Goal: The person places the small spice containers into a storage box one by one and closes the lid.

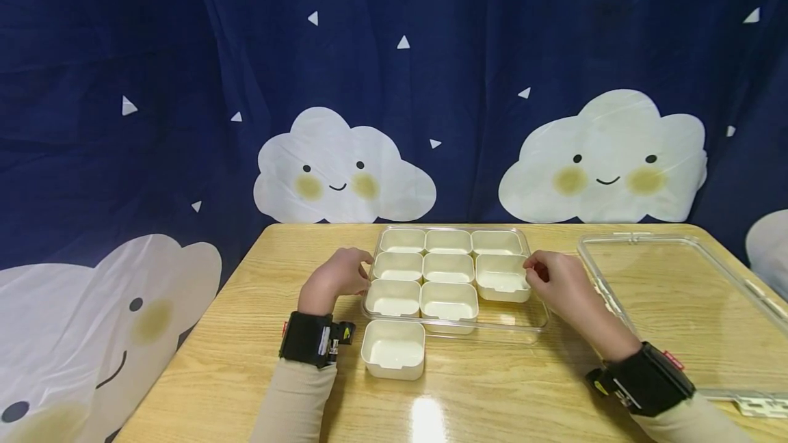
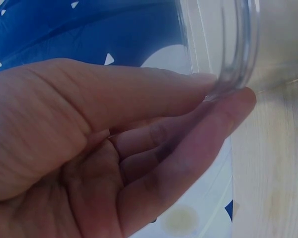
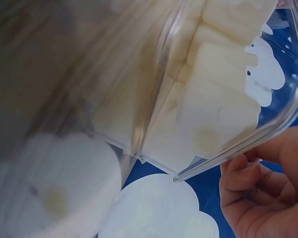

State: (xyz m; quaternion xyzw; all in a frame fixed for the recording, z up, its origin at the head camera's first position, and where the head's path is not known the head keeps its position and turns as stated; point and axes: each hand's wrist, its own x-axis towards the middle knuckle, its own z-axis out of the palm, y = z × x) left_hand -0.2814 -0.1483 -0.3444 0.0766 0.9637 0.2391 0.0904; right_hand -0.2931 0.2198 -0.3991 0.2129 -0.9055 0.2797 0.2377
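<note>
A clear plastic box (image 1: 492, 326) stands on the table with several small white bins in rows inside it. At its left side my left hand (image 1: 343, 272) pinches the rim between thumb and fingers; the left wrist view shows the clear rim (image 2: 241, 59) at the fingertips. My right hand (image 1: 560, 282) pinches the right edge of a white bin (image 1: 503, 279) in the right column, which sits in front of the back-right bin (image 1: 496, 243). In the right wrist view, the right hand's curled fingers (image 3: 241, 173) are close to the box's clear rim (image 3: 228, 156).
Another white bin (image 1: 394, 351) stands on the table in front of the box. To the right lies a large clear lid (image 1: 667, 239) with white latches. Behind the wooden table (image 1: 246, 361) hangs a dark blue curtain (image 1: 468, 39) with clouds.
</note>
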